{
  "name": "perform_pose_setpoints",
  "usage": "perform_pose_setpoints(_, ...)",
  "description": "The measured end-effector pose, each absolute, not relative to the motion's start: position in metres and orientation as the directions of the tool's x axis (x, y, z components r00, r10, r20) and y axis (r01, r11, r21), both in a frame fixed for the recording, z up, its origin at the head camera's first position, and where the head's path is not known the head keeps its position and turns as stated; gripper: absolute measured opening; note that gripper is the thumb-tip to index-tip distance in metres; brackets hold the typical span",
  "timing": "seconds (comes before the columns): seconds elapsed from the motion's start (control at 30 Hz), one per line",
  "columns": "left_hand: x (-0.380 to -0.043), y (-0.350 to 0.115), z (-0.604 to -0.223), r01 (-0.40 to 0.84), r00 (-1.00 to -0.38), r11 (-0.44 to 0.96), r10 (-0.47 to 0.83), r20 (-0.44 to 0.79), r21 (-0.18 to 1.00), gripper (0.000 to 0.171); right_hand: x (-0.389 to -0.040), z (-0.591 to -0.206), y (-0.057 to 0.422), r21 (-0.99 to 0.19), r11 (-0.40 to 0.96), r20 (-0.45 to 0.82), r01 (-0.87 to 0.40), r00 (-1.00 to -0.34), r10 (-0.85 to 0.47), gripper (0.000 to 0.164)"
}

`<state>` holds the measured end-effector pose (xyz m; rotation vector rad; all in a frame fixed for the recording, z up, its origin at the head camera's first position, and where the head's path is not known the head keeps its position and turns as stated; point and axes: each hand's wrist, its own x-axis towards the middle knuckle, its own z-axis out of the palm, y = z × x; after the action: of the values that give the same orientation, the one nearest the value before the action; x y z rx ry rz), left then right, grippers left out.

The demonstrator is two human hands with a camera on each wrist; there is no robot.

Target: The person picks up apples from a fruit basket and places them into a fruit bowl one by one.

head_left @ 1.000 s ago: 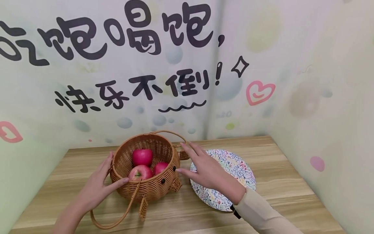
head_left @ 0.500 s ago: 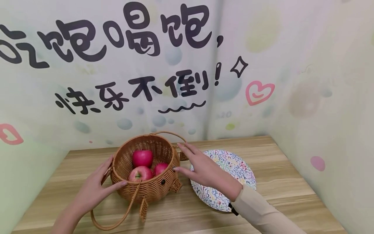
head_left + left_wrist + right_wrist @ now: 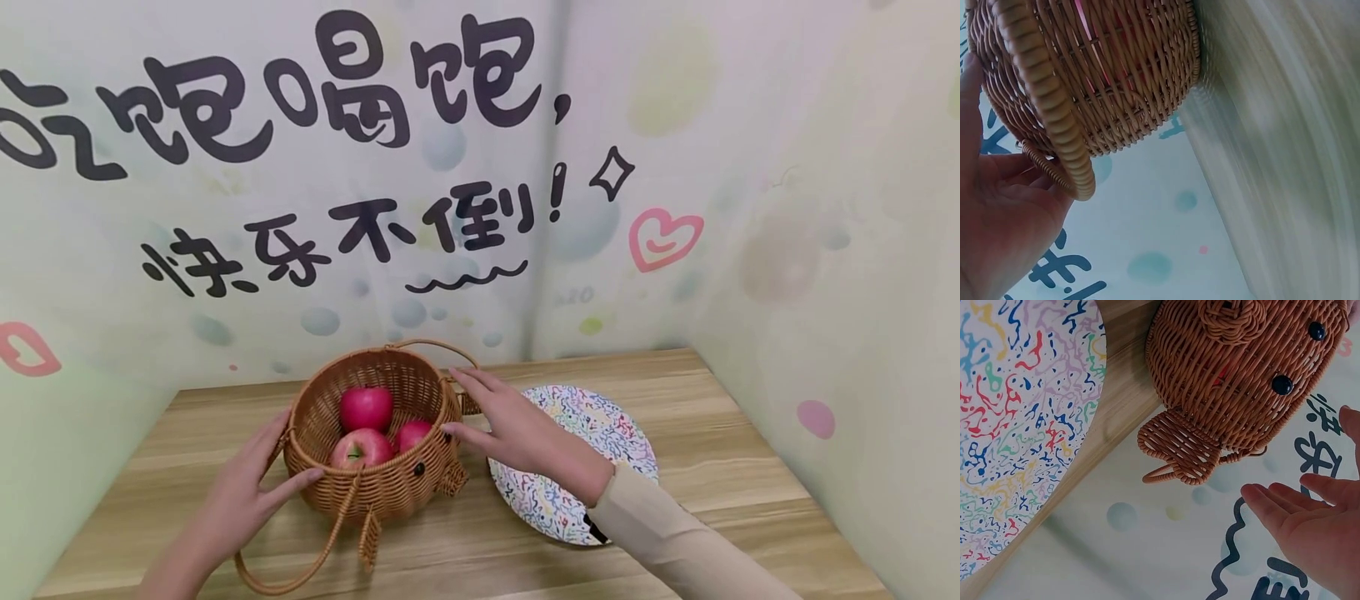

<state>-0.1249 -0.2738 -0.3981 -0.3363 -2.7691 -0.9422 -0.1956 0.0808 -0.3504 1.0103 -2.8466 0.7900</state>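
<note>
A round wicker basket with an animal face stands on the table, tilted in appearance toward the head camera. Three red apples lie inside. Along its left side rests my left hand, fingers extended and thumb at the rim; in the left wrist view the fingers sit by a small wicker flap. To the basket's right hovers my right hand, fingers straight and spread, thumb tip near the black bead eye. The right wrist view shows a gap between those fingers and the wicker.
A round board with multicolored squiggles lies right of the basket, partly under my right forearm. One basket handle hangs forward over the table; another arches at the back. Printed wall sheets enclose the table behind and at both sides.
My right hand has shifted slightly left, closer to the basket. The left thumb has drawn back a little along the rim. Basket and apples stay in place.
</note>
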Motion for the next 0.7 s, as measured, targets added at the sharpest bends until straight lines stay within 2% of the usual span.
perform_pose_setpoints(0.37, -0.122, -0.270, -0.407, 0.321, -0.927, 0.782, 0.144, 0.346, 0.535, 0.085, -0.199, -0.351, 0.072, -0.482, 0.636, 0.186, -0.603, -0.779, -0.599, 0.074)
perform_pose_setpoints(0.7, -0.121, -0.267, -0.410, 0.289, -0.937, 0.808, 0.129, 0.324, 0.514, 0.091, -0.203, -0.348, 0.066, -0.481, 0.633, 0.190, -0.607, -0.777, -0.600, 0.072)
